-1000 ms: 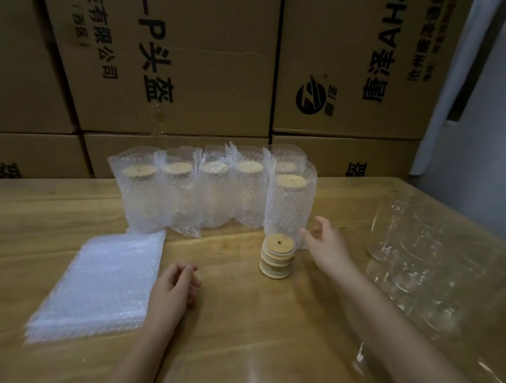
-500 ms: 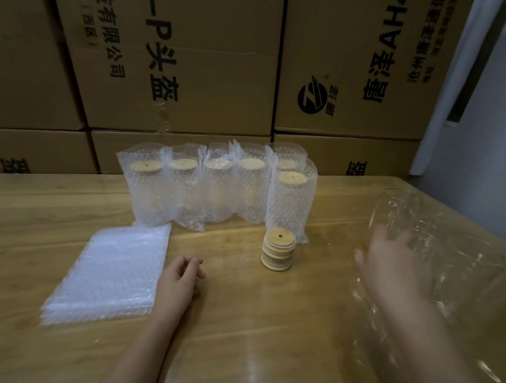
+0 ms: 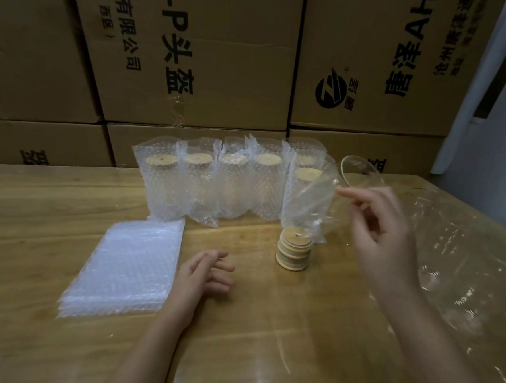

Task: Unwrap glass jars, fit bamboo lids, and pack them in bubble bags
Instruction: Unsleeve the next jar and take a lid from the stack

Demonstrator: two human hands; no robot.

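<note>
right hand (image 3: 382, 229) now up from the right edge of the bench (image 3: 52, 208) — gripping a wrapped glass jar (image 3: 362, 173), left hand (image 3: 202, 277) still relaxed, empty

We log open tabletop (image 3: 253, 315) between bubble-bag pile (image 3: 126, 263) and lid stack (image 3: 294, 250). The packed jars (image 3: 231, 187) wall the rear; loose wrap (image 3: 463, 263) crowds the right; a raised wrapped jar (image 3: 362, 171) overhangs that stack.

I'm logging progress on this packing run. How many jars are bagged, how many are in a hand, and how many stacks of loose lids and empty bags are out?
Bagged jars: 6
Jar held in the right hand: 1
Stack of bamboo lids: 1
Stack of empty bubble bags: 1
Total: 9
Not counted: whatever lies in the clear plastic at right.
</note>
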